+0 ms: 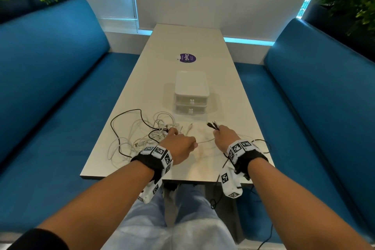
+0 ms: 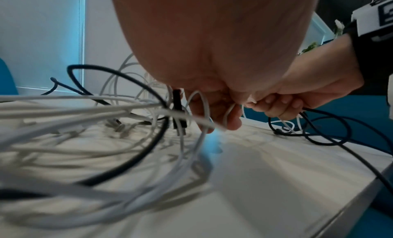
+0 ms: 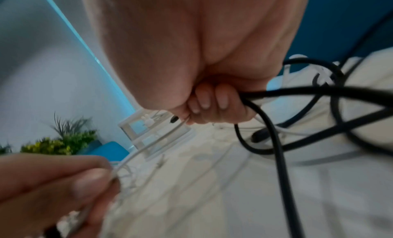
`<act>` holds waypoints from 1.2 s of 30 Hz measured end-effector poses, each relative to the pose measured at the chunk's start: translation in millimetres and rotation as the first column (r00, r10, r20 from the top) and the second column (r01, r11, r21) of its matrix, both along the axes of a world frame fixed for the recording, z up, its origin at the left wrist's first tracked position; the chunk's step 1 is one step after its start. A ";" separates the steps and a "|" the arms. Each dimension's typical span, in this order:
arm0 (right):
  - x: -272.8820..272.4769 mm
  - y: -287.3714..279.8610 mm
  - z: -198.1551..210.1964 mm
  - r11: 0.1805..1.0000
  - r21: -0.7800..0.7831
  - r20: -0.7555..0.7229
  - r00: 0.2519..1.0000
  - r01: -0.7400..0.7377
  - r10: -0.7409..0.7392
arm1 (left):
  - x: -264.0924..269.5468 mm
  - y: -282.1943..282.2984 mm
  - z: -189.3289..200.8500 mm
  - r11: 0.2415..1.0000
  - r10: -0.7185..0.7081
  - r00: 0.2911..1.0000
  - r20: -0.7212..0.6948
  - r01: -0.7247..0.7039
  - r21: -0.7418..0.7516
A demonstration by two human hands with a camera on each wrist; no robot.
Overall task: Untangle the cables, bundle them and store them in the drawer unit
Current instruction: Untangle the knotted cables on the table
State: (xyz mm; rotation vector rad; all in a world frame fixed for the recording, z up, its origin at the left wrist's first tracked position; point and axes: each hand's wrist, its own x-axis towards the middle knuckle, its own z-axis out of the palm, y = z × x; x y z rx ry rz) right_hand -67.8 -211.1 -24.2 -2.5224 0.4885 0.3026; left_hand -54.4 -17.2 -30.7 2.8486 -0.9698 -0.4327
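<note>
A tangle of white and black cables (image 1: 140,134) lies on the near left of the white table (image 1: 182,42). My left hand (image 1: 179,144) sits at the tangle's right edge, fingers curled round white cable strands (image 2: 199,114). A thin white cable (image 1: 206,140) runs taut between both hands. My right hand (image 1: 224,135) grips black cables (image 3: 274,93), whose plugs (image 1: 213,124) stick out past the fist, together with the white one. Their loops (image 3: 331,107) trail behind the wrist and over the table's near edge. The white two-drawer unit (image 1: 191,92) stands behind the hands, both drawers shut.
A round purple sticker (image 1: 187,58) lies beyond the drawer unit. Blue benches (image 1: 60,91) flank the table on both sides, with plants (image 1: 349,0) in the far corners. A black cable (image 1: 217,193) hangs down off the table's front edge near my knees.
</note>
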 end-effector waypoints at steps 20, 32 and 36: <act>-13.5 26.0 10.0 0.935 0.036 0.073 0.934 -0.354 0.351 | -5.9 -18.8 -5.2 0.956 -0.209 0.941 0.267 0.139 0.260; -12.0 -9.7 14.2 0.933 -0.315 -0.003 0.983 -0.176 0.185 | 0.7 1.8 -8.8 0.934 -0.276 0.904 0.327 0.173 0.312; -14.9 -20.0 15.8 0.957 -0.282 -0.020 0.998 -0.070 0.067 | 4.3 7.5 -9.2 0.907 -0.354 0.876 0.327 0.237 0.347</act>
